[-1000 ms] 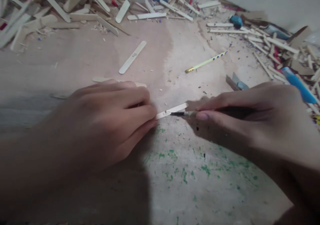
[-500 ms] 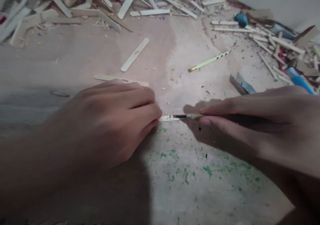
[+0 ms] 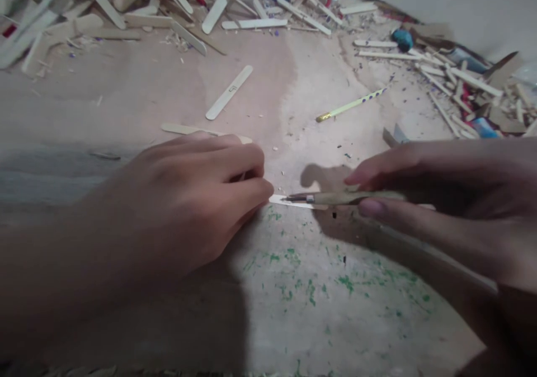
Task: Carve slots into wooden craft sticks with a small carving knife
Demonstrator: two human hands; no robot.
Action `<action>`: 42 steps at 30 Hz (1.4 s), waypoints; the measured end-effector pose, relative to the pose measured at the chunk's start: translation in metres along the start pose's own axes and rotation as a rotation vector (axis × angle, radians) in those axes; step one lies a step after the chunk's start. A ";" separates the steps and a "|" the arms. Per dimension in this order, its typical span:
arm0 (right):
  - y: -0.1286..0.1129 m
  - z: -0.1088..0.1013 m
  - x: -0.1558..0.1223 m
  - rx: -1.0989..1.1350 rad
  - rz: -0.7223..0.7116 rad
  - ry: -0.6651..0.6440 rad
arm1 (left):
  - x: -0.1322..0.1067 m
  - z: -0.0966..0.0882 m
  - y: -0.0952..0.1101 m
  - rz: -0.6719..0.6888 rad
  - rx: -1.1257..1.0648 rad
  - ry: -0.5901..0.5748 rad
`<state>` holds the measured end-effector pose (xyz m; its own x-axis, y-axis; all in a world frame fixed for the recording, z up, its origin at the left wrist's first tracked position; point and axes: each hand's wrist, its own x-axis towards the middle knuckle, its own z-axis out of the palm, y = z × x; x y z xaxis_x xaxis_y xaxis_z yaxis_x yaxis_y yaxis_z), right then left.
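My left hand (image 3: 201,198) is closed, knuckles up, pressing a craft stick (image 3: 276,199) flat on the wooden table. Only the right part of that stick shows past the fingertips. In my right hand (image 3: 436,198) a wooden-handled craft knife (image 3: 335,198) lies between thumb and forefinger. Its narrow dark tip points left and rests over the stick close to my left fingertips; whether it touches the wood is unclear. Just behind my left hand lies another craft stick (image 3: 180,129), partly covered by the knuckles. A stick with a small mark (image 3: 229,93) lies farther back.
A pale pencil (image 3: 352,105) with dark spots lies at centre right. Loose metal blades (image 3: 394,135) are beyond my right hand. Heaps of sticks and scraps (image 3: 138,22) run along the back, with another pile (image 3: 474,80) at right. Green specks (image 3: 310,290) mark the near tabletop.
My right hand has drawn slightly right and its grip has loosened, showing more of the knife's handle. The knife tip has shifted a little left along the stick. My left hand stays nearly still.
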<state>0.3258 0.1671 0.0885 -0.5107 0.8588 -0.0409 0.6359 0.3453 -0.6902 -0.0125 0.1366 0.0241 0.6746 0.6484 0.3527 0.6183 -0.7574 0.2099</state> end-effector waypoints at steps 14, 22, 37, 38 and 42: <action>-0.041 0.031 0.062 0.622 0.132 0.302 | 0.000 0.010 -0.007 -0.010 -0.154 0.006; -0.084 0.058 0.091 1.015 0.373 0.347 | 0.000 0.018 -0.009 -0.012 -0.177 0.018; -0.075 0.077 0.080 1.090 0.265 0.423 | 0.006 0.009 -0.009 0.012 -0.157 -0.002; -0.070 0.079 0.076 1.104 0.222 0.405 | 0.007 0.007 -0.009 0.002 -0.153 -0.019; -0.066 0.080 0.066 1.137 0.269 0.378 | 0.005 0.003 -0.010 -0.017 -0.169 -0.094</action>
<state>0.2035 0.1709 0.0734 -0.1210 0.9728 -0.1977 -0.2682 -0.2238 -0.9370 -0.0136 0.1474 0.0209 0.7044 0.6594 0.2626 0.5587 -0.7433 0.3679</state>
